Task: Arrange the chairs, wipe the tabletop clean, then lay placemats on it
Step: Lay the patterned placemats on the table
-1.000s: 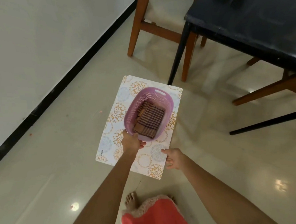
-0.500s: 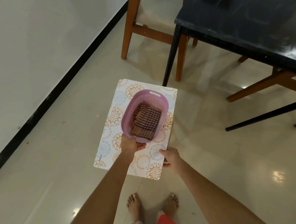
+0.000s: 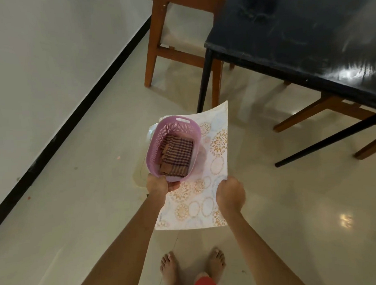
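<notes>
My left hand (image 3: 157, 184) grips the near rim of a purple plastic basket (image 3: 160, 130) that holds a folded checked cloth (image 3: 178, 157). My right hand (image 3: 230, 193) holds the right edge of a white placemat (image 3: 207, 202) printed with orange floral circles. The mat is tilted and curls up on its right side, under and beside the basket. All of this hangs above the floor, in front of the black table (image 3: 297, 38) at the upper right.
A wooden chair (image 3: 171, 51) stands at the table's far left corner, near the white wall (image 3: 37, 63). More wooden chair legs (image 3: 307, 112) and black table legs (image 3: 326, 140) show under the table on the right. My bare feet (image 3: 191, 265) stand on glossy floor tiles.
The view has moved closer to the table. The placemat, flat under the basket before, now tilts and curls upward on the right as my right hand lifts its edge.
</notes>
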`<action>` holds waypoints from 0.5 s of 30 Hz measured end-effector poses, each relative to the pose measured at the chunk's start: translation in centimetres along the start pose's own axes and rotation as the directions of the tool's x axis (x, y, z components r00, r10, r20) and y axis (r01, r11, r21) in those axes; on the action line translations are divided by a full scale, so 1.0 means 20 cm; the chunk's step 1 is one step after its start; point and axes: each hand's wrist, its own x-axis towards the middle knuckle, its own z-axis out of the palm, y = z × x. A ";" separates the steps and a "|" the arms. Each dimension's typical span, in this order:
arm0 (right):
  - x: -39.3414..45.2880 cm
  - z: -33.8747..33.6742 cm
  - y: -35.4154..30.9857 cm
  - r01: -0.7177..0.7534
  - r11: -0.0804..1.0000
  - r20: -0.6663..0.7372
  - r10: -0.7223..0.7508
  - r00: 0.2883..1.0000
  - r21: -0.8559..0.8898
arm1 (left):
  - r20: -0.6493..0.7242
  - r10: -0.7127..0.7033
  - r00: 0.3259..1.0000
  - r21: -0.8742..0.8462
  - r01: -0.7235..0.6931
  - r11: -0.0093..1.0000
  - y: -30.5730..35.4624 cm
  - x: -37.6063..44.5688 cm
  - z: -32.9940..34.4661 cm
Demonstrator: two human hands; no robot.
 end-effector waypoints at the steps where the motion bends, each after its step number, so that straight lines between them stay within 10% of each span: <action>1: -0.01 -0.05 -0.01 0.025 0.999 -0.018 -0.026 1.000 -0.042 | -0.012 -0.006 1.000 0.008 0.006 1.000 0.00 0.00 0.01; 15: -0.12 -0.57 -0.23 0.210 0.919 -0.198 -0.287 0.937 -0.334 | -0.041 -0.116 0.992 -0.029 0.115 0.993 -0.01 0.07 0.04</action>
